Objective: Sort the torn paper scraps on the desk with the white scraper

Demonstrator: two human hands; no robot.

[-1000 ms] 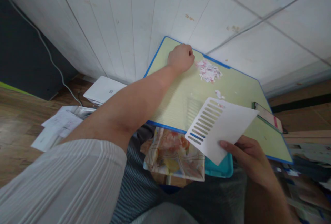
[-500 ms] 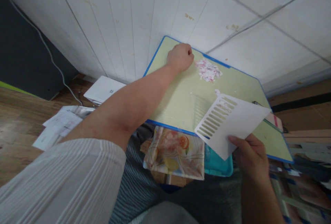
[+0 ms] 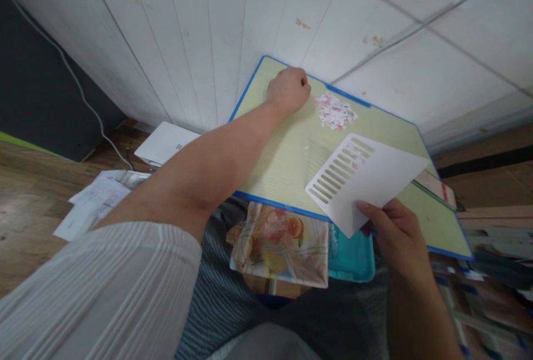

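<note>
My left hand (image 3: 289, 91) rests as a closed fist on the far left part of a pale yellow-green folding table (image 3: 283, 166). Nothing shows sticking out of the fist; its underside is hidden. Just right of it lies a heap of small white and pink paper scraps (image 3: 335, 110). My right hand (image 3: 395, 232) pinches the lower edge of a white sheet (image 3: 375, 182), thumb on top. A row of slots is cut along the sheet's left side. The sheet is held tilted above the table, nearer to me than the heap.
Under the near table edge are a fruit-patterned bag (image 3: 283, 243) and a turquoise tray (image 3: 353, 260). A flat pinkish-white item (image 3: 437, 189) lies on the table's right. A white panelled wall (image 3: 233, 16) stands behind. Papers (image 3: 95, 204) and a white box (image 3: 164, 143) are at floor left.
My right hand has moved the slotted sheet slightly up and to the left, farther over the table. My left fist stays in place beside the scraps.
</note>
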